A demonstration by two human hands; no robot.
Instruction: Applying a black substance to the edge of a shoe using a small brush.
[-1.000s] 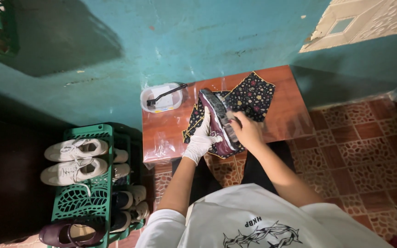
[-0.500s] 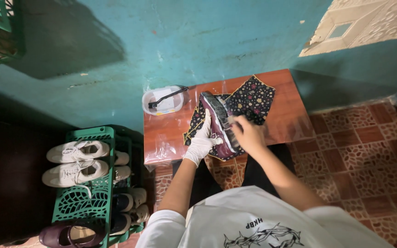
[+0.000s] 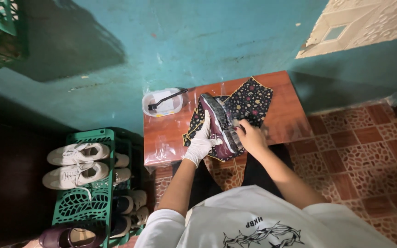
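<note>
head view, wooden table (image 3: 281,117) (teal wall (image 3: 184,41)), tiled floor (image 3: 368,160)

Maroon sneaker (image 3: 218,126): tilted on its side, sole rightward, on dark floral cloth (image 3: 250,97) at the table's (image 3: 286,120) centre.

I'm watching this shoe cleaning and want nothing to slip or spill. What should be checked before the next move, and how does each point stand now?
1. Gloved left hand grips the dark maroon sneaker: ok.
2. Bare right hand rests on the sneaker's sole side: ok; what its fingers hold, cannot tell.
3. Sneaker lies over the black floral cloth, not on bare wood: ok.
4. Cloth lies fully on the small reddish wooden table: ok.
5. Clear plastic tub with black brush overhangs the table's far left corner: not ok.
6. Liquid in the tub: cannot tell.
</note>
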